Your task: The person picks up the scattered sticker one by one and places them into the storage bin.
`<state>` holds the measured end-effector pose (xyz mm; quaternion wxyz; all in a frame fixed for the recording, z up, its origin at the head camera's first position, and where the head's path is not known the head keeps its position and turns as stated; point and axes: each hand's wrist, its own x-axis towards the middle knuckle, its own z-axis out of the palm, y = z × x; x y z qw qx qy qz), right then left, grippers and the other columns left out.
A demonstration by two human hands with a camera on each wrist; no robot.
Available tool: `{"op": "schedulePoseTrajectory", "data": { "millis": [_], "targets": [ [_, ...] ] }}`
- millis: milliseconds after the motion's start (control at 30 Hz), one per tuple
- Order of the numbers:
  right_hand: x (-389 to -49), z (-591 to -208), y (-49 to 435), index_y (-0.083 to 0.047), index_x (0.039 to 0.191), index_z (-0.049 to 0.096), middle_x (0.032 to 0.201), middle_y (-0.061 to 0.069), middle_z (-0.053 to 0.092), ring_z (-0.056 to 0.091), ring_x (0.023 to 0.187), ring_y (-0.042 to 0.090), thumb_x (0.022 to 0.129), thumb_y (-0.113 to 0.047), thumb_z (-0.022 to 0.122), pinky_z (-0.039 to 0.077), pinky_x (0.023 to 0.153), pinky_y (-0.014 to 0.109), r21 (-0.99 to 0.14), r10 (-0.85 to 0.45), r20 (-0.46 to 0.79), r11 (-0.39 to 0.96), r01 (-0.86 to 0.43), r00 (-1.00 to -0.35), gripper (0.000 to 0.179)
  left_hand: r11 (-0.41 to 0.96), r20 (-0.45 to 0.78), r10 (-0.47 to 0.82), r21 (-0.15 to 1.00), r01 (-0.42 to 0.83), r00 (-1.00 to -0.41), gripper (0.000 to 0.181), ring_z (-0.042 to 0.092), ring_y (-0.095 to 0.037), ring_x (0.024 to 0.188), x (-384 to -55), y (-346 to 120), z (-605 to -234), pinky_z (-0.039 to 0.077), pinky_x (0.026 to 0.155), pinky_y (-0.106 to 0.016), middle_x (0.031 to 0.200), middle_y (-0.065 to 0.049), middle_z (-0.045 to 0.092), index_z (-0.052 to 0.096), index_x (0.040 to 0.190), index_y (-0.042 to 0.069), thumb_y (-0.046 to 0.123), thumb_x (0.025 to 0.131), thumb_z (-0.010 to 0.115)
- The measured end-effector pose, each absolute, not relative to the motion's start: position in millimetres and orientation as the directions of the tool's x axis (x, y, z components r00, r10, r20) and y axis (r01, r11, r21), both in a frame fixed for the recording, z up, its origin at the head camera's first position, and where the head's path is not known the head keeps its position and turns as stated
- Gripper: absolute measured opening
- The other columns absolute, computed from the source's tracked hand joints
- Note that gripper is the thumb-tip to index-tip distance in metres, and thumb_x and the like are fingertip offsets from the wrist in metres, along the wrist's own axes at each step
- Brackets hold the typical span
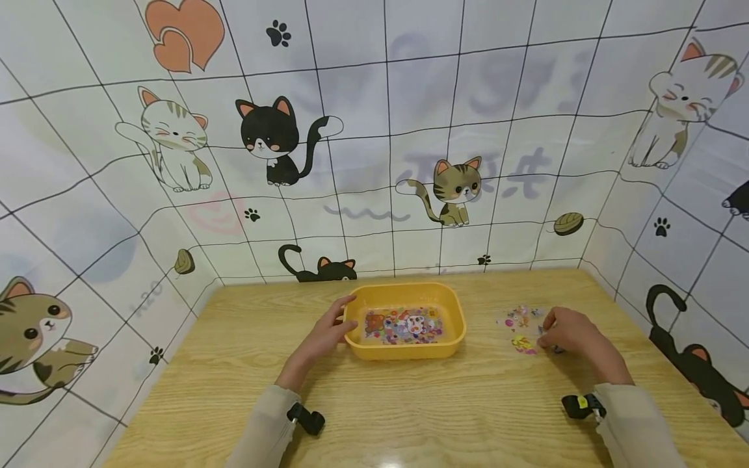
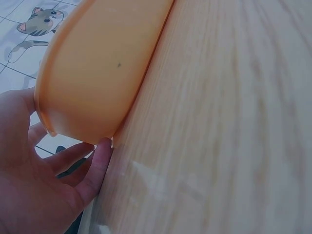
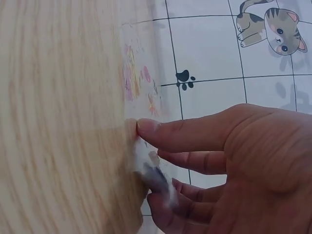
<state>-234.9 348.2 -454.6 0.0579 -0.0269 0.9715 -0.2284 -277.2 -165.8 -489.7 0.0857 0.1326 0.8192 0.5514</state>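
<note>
On the table stands a yellow plastic basin (image 1: 404,353) with many small colourful sticker-like pieces (image 1: 389,325) inside, among them a brown bear and a white animal face. My left hand (image 1: 328,328) grips the basin's left end, thumb at the rim and the other fingers around the wall. To the right, a loose group of small colourful pieces (image 1: 521,318) lies flat on the table. There my right hand (image 1: 570,333) pinches with curled fingers at the surface. A small greyish piece (image 3: 158,180), blurred, shows between its fingers in the right wrist view; its kind is unclear.
The wood-grain table (image 1: 386,403) meets a white cloth wall (image 1: 363,143) with grid lines and cartoon cats at the back and on both sides. Both wrists wear dark strapped devices (image 1: 305,418).
</note>
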Motion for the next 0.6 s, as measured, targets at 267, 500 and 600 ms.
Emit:
{"op": "schedulePoseTrajectory", "data": {
  "millis": [267, 500, 600],
  "targets": [
    [-236.8, -462.8, 353.3, 0.012, 0.106, 0.069, 0.103, 0.029, 0.069, 0.064, 0.083, 0.032, 0.091, -0.006, 0.061, 0.054, 0.068, 0.043, -0.491, -0.067, -0.046, 0.87, -0.036, -0.997, 0.024, 0.355, 0.003, 0.305, 0.927, 0.117, -0.952, 0.06, 0.059, -0.036, 0.13, -275.8, -165.6, -488.8, 0.062, 0.089, -0.042, 0.157, -0.021, 0.045, 0.038, 0.159, 0.028, 0.022, 0.104, 0.059],
    [-237.5, -460.9, 353.6, 0.012, 0.107, 0.069, 0.104, 0.03, 0.067, 0.061, 0.08, 0.027, 0.093, -0.003, 0.054, 0.05, 0.063, 0.036, -0.543, -0.043, -0.056, 0.84, -0.006, -0.997, 0.025, 0.356, 0.008, 0.313, 0.926, 0.125, -0.95, 0.059, 0.059, -0.036, 0.128, -274.3, -165.9, -488.0, 0.062, 0.089, -0.042, 0.155, -0.021, 0.046, 0.038, 0.159, 0.027, 0.022, 0.104, 0.059],
    [-237.3, -457.1, 352.7, 0.015, 0.111, 0.069, 0.106, 0.032, 0.067, 0.06, 0.077, 0.023, 0.093, -0.001, 0.053, 0.05, 0.062, 0.033, -0.565, -0.043, -0.06, 0.825, -0.001, -0.997, 0.029, 0.352, 0.008, 0.319, 0.927, 0.127, -0.948, 0.06, 0.059, -0.036, 0.129, -274.9, -166.3, -488.6, 0.062, 0.089, -0.042, 0.156, -0.021, 0.046, 0.038, 0.159, 0.027, 0.021, 0.104, 0.059]
  ]
}}
